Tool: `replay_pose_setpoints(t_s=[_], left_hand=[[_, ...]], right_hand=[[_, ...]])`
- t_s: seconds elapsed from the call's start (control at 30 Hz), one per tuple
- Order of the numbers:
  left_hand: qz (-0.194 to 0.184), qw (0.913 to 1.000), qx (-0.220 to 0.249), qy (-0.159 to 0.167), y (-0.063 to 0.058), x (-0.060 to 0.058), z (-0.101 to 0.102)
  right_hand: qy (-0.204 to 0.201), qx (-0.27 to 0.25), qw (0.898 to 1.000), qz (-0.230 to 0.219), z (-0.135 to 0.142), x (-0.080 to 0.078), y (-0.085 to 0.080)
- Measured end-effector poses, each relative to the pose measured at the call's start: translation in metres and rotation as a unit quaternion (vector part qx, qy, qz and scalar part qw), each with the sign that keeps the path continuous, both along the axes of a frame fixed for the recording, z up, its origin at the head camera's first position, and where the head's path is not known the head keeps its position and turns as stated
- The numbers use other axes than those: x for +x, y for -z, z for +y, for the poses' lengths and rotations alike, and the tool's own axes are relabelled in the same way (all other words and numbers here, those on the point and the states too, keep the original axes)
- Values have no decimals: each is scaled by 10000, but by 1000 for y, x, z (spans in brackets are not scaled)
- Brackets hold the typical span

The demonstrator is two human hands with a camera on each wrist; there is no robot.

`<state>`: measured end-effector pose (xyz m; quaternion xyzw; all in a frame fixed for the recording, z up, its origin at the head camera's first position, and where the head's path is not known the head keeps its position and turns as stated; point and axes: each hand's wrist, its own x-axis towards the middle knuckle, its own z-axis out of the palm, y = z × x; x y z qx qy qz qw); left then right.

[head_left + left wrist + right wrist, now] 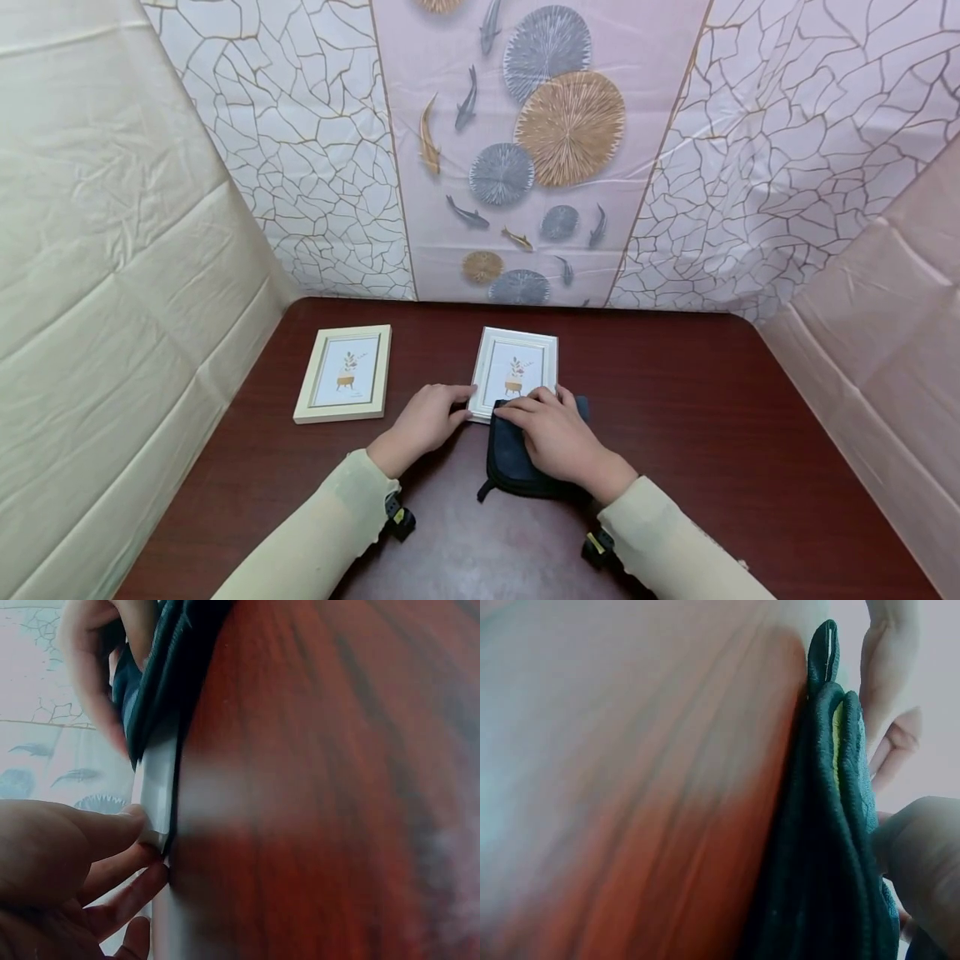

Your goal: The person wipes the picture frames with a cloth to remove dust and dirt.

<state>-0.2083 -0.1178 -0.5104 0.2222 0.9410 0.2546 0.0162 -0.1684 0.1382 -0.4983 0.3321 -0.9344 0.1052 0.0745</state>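
Observation:
A white picture frame [516, 367] with a potted-plant print lies in the middle of the table. My left hand [427, 418] pinches its near left corner between thumb and fingers. In the left wrist view the frame's pale side edge [157, 791] shows beside that thumb. With my right hand [558, 437] I hold a folded dark blue cloth [510, 462] with black edging over the frame's near right part. A hanging loop [823, 660] sticks out from the cloth's corner in the right wrist view. The cloth hides the frame's near right corner.
A cream picture frame [343, 375] with a similar print lies to the left on the dark red wooden table [675, 392]. Behind the table's far edge hangs a patterned curtain [517, 208], and pale cloth walls [120, 250] stand on both sides.

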Motion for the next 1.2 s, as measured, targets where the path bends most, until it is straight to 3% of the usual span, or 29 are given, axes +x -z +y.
replay_pose_setpoints(t_s=[0.3, 0.7, 1.2], left_hand=[[-37, 10000, -65, 59, 1, -3, 1], [-125, 9998, -166, 17, -3, -1, 0], [-121, 9988, -484, -27, -3, 2, 1]], right_hand=[[-213, -91, 9997, -72, -23, -6, 0], [103, 655, 9977, 116, -38, -5, 1], [213, 836, 9961, 199, -39, 0, 2]])
